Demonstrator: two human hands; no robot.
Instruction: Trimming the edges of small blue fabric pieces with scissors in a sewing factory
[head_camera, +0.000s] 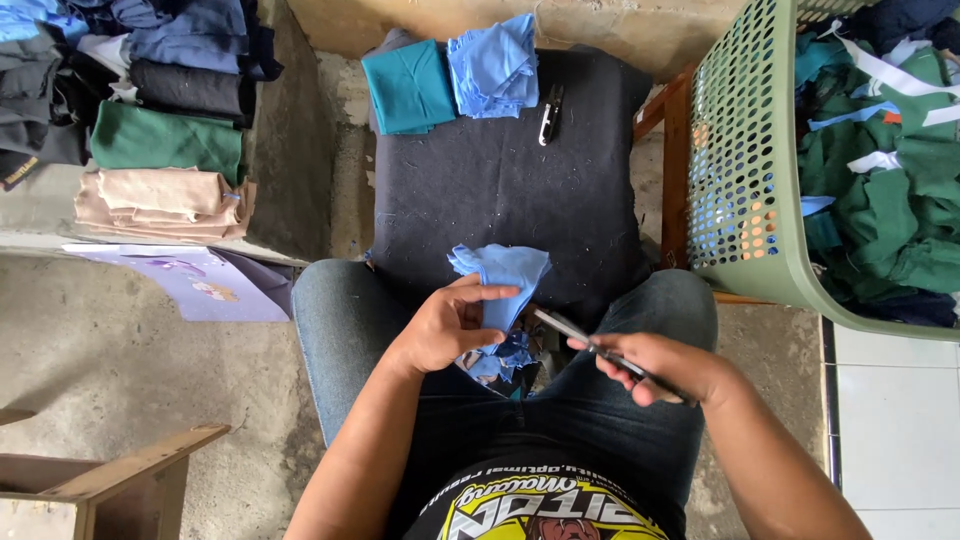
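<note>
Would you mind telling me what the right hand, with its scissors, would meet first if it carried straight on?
Probably the light blue cloth piece in the left hand: the right hand aims its scissors there, though depth is unclear.

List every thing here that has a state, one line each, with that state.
Left hand: gripping the blue cloth piece.
Right hand: closed around the scissors.
Scissors: blades at the cloth's edge.
Green basket: full of green and dark fabric.
Teal cloth: folded on the dark pad.
Small clipper: lying unused.
</note>
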